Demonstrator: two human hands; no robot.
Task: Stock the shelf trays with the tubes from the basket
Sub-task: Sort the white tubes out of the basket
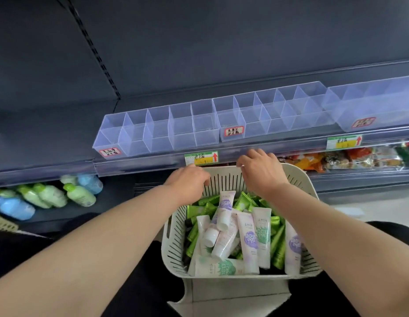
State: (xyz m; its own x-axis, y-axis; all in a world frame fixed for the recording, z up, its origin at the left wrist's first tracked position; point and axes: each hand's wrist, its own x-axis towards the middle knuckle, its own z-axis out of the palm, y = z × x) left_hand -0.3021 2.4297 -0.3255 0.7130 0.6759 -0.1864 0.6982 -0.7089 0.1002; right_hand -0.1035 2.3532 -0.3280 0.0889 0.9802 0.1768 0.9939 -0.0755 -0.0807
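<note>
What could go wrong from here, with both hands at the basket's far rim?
1. The left hand and right hand seem to grip the basket by its far rim only; it could tip and spill the tubes.
2. White and green tubes lie mixed, while the trays carry separate labels: sorting errors are possible.

Person, seen from the head down. Left forearm [103, 236] and right forearm [331, 229] bare from frame edge to wrist. Left hand [189, 177] and right hand [260, 172] bare too. Plain black matte fabric garment [144, 291] over lap and thighs, showing on both sides; cut and seams not discernible.
</note>
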